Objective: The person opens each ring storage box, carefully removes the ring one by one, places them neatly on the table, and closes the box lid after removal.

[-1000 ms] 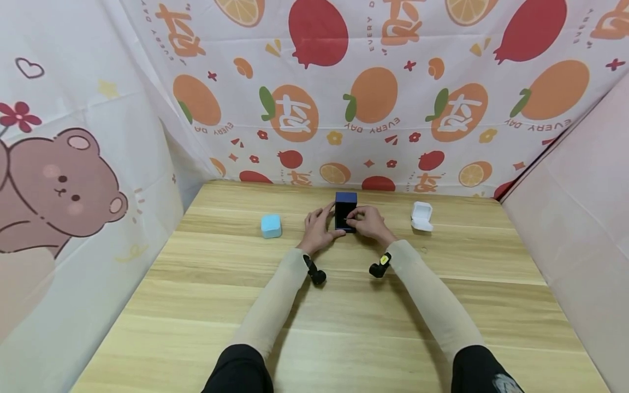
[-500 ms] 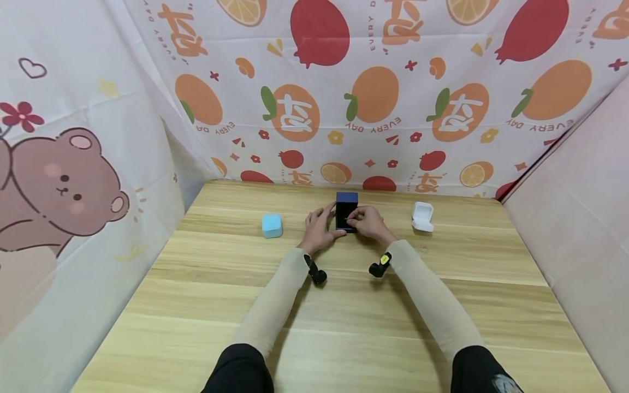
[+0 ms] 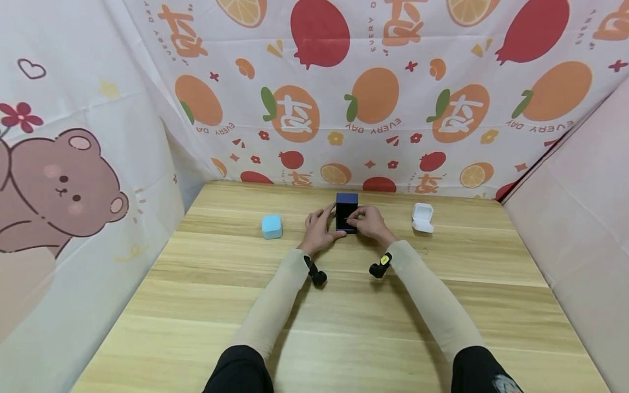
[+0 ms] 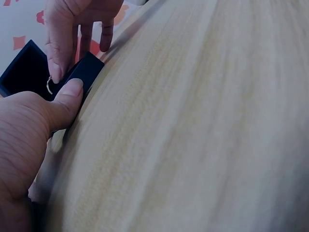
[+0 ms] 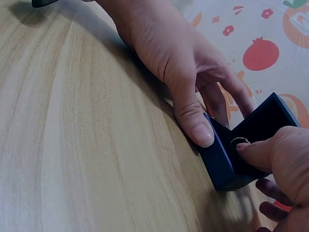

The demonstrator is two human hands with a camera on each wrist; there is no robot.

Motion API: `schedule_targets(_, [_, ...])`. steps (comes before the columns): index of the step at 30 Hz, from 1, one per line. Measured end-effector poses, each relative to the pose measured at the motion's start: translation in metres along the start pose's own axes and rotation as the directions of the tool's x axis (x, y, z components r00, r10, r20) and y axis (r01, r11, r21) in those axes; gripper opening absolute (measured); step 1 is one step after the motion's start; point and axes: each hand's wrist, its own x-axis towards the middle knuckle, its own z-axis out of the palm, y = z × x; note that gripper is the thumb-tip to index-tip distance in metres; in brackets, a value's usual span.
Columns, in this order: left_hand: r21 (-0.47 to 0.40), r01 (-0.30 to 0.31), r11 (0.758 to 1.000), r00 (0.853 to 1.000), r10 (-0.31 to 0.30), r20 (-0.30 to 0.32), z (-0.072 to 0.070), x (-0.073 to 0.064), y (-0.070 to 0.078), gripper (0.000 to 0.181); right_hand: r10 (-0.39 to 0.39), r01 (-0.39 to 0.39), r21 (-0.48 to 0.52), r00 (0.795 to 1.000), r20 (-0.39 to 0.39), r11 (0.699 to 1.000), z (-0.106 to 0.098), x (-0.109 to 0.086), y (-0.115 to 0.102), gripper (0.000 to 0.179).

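Note:
A dark blue ring box (image 3: 346, 198) stands with its lid up near the back of the table. My left hand (image 3: 316, 231) grips it from the left; in the right wrist view the thumb presses the box's front wall (image 5: 215, 157) and the fingers reach behind. My right hand (image 3: 373, 225) comes in from the right. Between its thumb and fingertip it pinches a thin ring (image 4: 49, 85), held at the dark inside of the box. Whether the ring's lower part sits in the slot is hidden.
A light blue closed box (image 3: 272, 226) sits to the left. To the right stands a white ring box (image 3: 422, 216) with its lid up. A faint ring-shaped outline (image 3: 425, 251) lies on the wooden table (image 3: 344, 327) before it. Printed cloth (image 3: 314, 109) hangs behind.

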Motion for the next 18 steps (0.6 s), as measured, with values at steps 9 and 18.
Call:
schedule_targets(9, [0.018,-0.011,1.000,1.000,0.012,-0.006,-0.0031,0.0005,0.0035,0.090,-0.022,0.021,-0.015,1.000,-0.016,1.000,-0.0010,0.0034,0.0029,0.012])
schedule_targets(18, [-0.001,-0.019,1.000,1.000,0.019,0.012,-0.0041,-0.0001,0.0031,0.089,-0.015,0.014,-0.021,1.000,-0.011,1.000,-0.0038,0.0038,0.0009,0.013])
